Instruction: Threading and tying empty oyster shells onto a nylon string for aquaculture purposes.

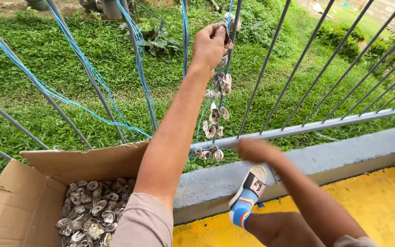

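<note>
Standing right by the railing here. The left hand point(210, 43) is reached up high through the grey metal bars point(265, 68), fingers point(220, 31) curled tight around the top of a string of oyster shells point(216, 116). One shell sits pinched right at the fingertips. The string hangs straight down from that grip alongside one bar, shells strung in a loose line, the lowest few bunched at the horizontal rail point(325, 124).

The right hand point(254, 148) is lower, just in front of that rail and close to the bottom shells. It's blurred, so I can't tell if its fingers are spread or closed, or whether it's touching anything.

Down at the left there's an open cardboard box point(19, 206) with a heap of loose shells point(90, 212) inside, sitting under the left forearm. Blue cords point(138, 59) run along several bars to the left of the hanging string. A foot in a white sandal and striped blue sock point(247, 196) rests against the grey concrete curb point(344, 153), with yellow floor point(376, 201) below and grass beyond the railing.
</note>
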